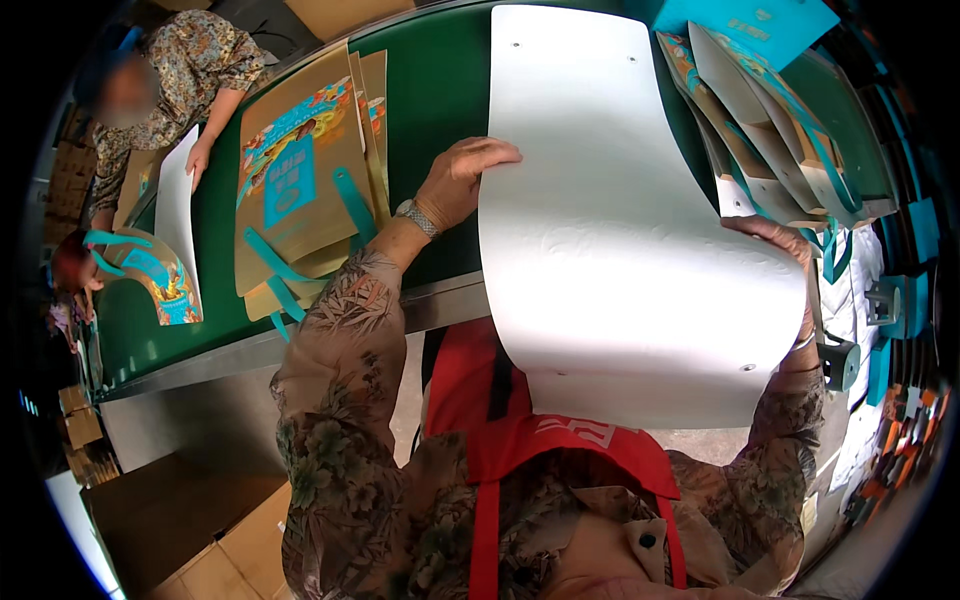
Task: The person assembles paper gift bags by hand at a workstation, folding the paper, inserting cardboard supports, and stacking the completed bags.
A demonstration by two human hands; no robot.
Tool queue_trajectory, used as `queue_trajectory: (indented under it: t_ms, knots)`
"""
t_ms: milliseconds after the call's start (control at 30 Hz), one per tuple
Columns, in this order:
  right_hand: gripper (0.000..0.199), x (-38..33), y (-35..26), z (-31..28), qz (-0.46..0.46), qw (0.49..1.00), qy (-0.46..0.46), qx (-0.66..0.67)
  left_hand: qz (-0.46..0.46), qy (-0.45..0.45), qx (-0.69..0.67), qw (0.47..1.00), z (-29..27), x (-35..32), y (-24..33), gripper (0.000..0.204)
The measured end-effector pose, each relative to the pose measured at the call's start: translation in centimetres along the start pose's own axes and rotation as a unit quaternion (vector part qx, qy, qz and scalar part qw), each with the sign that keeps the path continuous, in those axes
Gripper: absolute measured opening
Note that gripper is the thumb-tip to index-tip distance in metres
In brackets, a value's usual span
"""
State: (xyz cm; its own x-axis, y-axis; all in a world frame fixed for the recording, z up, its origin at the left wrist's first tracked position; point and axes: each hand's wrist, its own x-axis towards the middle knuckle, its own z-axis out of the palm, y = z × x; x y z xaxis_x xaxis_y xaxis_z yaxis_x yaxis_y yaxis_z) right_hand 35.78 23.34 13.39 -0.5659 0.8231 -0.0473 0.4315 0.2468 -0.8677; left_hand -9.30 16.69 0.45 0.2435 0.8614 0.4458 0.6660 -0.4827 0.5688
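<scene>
Head view: a long green bench [440, 90] with a grey metal front edge, running from lower left to upper right, in a workroom crowded with cardboard. Brown cardboard boxes [180, 520] on the floor at the near left.

Held over the near edge of the bench, in the middle of the view: a large white sheet [620, 250], bowed into a curve, small round holes near its far and near corners, its far end lying out over the green surface. Left hand [462, 180] on the sheet's left edge, fingers [495, 152] curled over and pinching that edge, a metal watch on the wrist. Right hand [785, 250] at the sheet's right edge, mostly hidden behind the sheet, fingers [765, 230] wrapped onto the edge and gripping it. Patterned sleeves and a red apron [560, 440] below, near the camera.

Left of the left hand, flat on the bench: a stack of brown paper bags [300, 180] with colourful prints and teal strap handles [355, 205] spilling toward the near edge. Far right: more folded bags [770, 130] in brown, white and teal, leaning in a fanned pile just beside the sheet.

Far left: another person [170, 70] in a patterned top, one hand resting on a second white sheet [178, 215], with a curved printed bag piece [160, 275] near it.
</scene>
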Motion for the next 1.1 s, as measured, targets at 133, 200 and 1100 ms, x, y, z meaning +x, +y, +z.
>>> queue_trajectory:
  t_ms: [133,200,1100]
  knots:
    - [0.048,6.3,-0.3,-4.5,-0.113,0.983,0.053,0.135,-0.074,0.076,-0.115,0.988,1.7,0.2,1.1,0.010]
    - [0.047,9.5,0.3,-6.3,-0.161,0.986,0.042,0.033,-0.180,0.104,-0.181,0.961,2.4,0.9,1.6,0.012]
    - [0.080,15.2,14.0,7.3,0.127,0.972,0.192,-0.048,-0.391,0.123,0.046,0.911,5.8,0.9,-0.9,0.059]
